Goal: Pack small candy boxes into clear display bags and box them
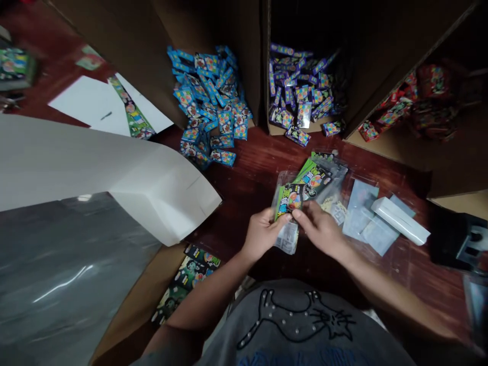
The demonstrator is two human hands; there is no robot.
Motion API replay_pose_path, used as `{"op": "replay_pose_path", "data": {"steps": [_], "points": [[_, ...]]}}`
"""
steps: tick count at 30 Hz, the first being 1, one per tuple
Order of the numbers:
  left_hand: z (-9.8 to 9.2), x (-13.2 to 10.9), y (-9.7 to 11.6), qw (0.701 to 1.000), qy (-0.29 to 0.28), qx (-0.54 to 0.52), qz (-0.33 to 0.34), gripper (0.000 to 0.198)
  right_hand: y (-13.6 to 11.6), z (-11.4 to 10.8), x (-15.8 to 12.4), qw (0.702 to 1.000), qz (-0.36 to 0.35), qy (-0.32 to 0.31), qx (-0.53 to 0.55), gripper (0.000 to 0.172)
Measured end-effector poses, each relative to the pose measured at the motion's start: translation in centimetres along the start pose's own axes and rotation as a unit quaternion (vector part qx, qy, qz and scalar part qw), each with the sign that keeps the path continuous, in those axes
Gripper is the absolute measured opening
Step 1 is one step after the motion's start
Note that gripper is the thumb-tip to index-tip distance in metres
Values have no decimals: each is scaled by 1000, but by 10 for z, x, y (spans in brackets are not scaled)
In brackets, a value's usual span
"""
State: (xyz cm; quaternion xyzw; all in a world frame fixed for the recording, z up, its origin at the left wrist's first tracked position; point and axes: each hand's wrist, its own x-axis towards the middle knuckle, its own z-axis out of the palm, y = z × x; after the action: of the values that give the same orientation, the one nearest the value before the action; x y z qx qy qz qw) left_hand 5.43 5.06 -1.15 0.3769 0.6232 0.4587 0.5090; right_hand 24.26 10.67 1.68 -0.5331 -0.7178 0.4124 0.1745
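My left hand [264, 231] and my right hand [318, 226] are closed on a printed plastic pouch [287, 201] with a green, black and colourful front. Both thumbs press on its middle, and a pale lower part hangs below them. What lies inside the pouch, if anything, I cannot make out. Just beyond my fingers, more of these pouches [314, 173] lie overlapping on the dark red tabletop [251, 175]. To the right of my right hand are pale flat sheets [356, 206] with a white roll-like piece [400, 219] across them.
Cardboard boxes at the back hold small blue packets [208, 91], purple packets [301, 86] and red packets [396, 109]. A few packets spill onto the table. A large white sheet [160, 178] curves in from the left. Below it, a carton holds dark printed packages [190, 274].
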Motion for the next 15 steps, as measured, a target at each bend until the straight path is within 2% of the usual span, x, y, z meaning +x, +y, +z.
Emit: {"op": "replay_pose_path", "data": {"steps": [1, 4, 6, 8, 10, 13, 15], "points": [[4, 1, -3, 1000, 5, -1, 2, 36, 0, 12, -2, 999, 17, 12, -25, 56], [16, 2, -11, 1000, 16, -4, 6, 34, 4, 35, -5, 991, 35, 103, -77, 50], [19, 4, -12, 1000, -7, 2, 4, 33, 11, 40, -6, 985, 37, 147, -89, 43], [12, 12, -7, 998, -21, 50, 35, 35, 20, 38, -7, 979, 45, 165, -107, 40], [-4, 30, 10, 989, 5, 112, 93, 46, 27, 33, -7, 978, 60, 140, -142, 39], [-38, 80, 52, 961, 70, 213, 164, 60, 29, 16, -2, 971, 75, 36, -224, 37], [-59, 128, 81, 872, 84, 442, 193, 64, 21, -3, 13, 959, 65, -3, -276, 42]]}}
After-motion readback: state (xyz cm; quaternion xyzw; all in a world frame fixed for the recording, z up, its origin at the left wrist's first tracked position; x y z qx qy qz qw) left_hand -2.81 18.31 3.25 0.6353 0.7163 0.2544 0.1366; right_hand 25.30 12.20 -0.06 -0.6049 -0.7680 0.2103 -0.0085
